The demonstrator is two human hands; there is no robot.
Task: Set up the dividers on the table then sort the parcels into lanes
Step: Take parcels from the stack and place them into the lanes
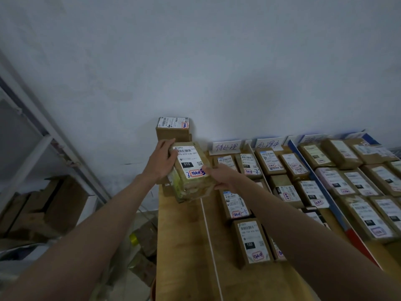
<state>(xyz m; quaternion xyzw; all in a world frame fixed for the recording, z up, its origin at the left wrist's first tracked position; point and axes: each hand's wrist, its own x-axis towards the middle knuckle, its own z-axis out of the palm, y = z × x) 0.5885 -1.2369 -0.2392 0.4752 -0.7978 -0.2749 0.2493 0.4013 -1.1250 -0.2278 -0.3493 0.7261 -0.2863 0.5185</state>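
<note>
Head view, left to right. Far left — a metal shelf frame with loose cardboard boxes piled at its foot, and a yellow tape roll on the floor just beside the table's left edge. Your left hand is wrapped round the far-left corner of a taped brown parcel, fingers curled onto its top edge. That parcel sits at the far-left corner of the wooden table, label up, marked 010 with a red stamp; whether it rests on the boxes under it or is lifted clear, you cannot tell. Behind it, touching the wall, another parcel stack with a white label on top. Your right hand grips the parcel's near-right edge, thumb over the label corner, fingers tucked underneath. A white line divider runs near to far along the table, just right of the held parcel. Right of it, a lane of labelled parcels under a handwritten sign — the nearest one is marked 150. Next lane has its own sign and more parcels. A blue-and-red divider slants across, with a further lane of parcels filling the far right, packed close together.
</note>
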